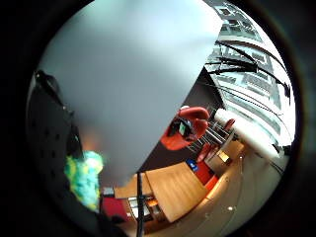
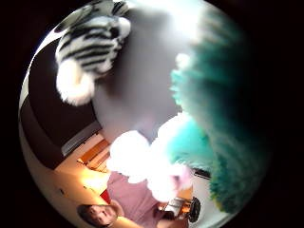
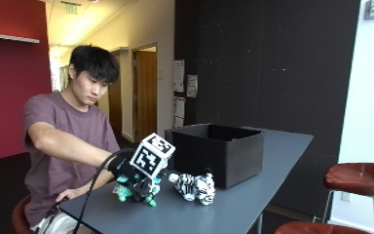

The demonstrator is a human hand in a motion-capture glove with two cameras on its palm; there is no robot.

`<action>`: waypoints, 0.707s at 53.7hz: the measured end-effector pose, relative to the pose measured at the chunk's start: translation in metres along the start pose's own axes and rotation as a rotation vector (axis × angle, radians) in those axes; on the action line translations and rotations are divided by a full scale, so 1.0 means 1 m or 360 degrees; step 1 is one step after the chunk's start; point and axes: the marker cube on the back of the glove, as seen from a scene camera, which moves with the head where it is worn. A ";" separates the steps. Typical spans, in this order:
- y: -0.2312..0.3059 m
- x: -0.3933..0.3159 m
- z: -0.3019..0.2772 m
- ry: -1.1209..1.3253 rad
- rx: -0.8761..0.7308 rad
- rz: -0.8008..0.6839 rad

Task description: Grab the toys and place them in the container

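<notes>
**Q:** While my right hand (image 3: 132, 175) is down on the counter (image 3: 239, 209), how far along am I?

**Me:** Barely started, I'd say. My fingers are curled round the teal plush toy (image 3: 130, 192), which sits on the counter, not lifted yet. The zebra toy (image 3: 193, 185) lies just beside it, untouched.

**Q:** And the container (image 3: 219, 151)?

**Me:** Black box, open top, right behind the zebra. Can't see inside. Its near wall is what I'd have to clear; the stools (image 3: 362, 178) are well off.
</notes>
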 end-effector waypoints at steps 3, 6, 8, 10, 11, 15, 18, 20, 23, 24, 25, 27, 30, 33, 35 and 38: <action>0.013 -0.012 -0.020 0.0034 0.0015 0.0024; 0.026 -0.024 -0.050 0.0036 0.0076 0.0021; 0.035 -0.031 -0.070 0.0027 0.0120 0.0005; 0.046 -0.042 -0.096 0.0017 0.0176 -0.0019; 0.053 -0.050 -0.111 0.0016 0.0210 -0.0038; 0.081 -0.085 -0.166 0.0053 0.0350 -0.0137; 0.093 -0.107 -0.195 0.0092 0.0443 -0.0173; 0.100 -0.123 -0.214 0.0103 0.0501 -0.0197; 0.108 -0.147 -0.237 0.0140 0.0578 -0.0259; 0.110 -0.154 -0.244 0.0155 0.0597 -0.0285; 0.111 -0.162 -0.250 0.0162 0.0615 -0.0308; 0.112 -0.183 -0.264 0.0130 0.0647 -0.0340; 0.109 -0.221 -0.282 0.0026 0.0684 -0.0326; 0.102 -0.259 -0.292 -0.0050 0.0704 -0.0266; 0.096 -0.279 -0.294 -0.0032 0.0721 -0.0298; 0.086 -0.298 -0.291 0.0118 0.0760 -0.0493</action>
